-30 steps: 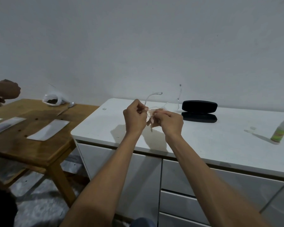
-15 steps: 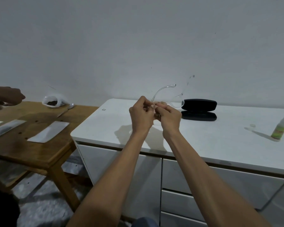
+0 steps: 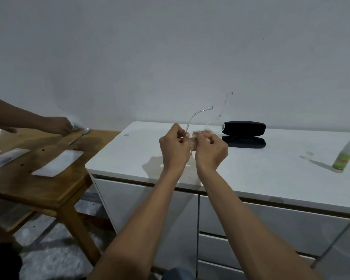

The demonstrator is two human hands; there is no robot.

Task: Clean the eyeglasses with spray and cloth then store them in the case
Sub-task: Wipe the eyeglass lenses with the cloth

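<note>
Wiping at frame centre: your left hand (image 3: pixel 175 145) pinches the eyeglasses (image 3: pixel 200 116), right hand (image 3: pixel 210 150) rubs with cloth (image 3: pixel 194 139); next, the open case (image 3: pixel 243 134).

Black case (image 3: pixel 244 128), clear eyeglasses (image 3: pixel 198 114)

Clear-framed eyeglasses (image 3: pixel 198 116) are held above the tabletop (image 3: pixel 271 170), temples pointing up. The black case (image 3: pixel 244 134) lies open behind; the spray bottle (image 3: pixel 343 156) stands far right.
</note>
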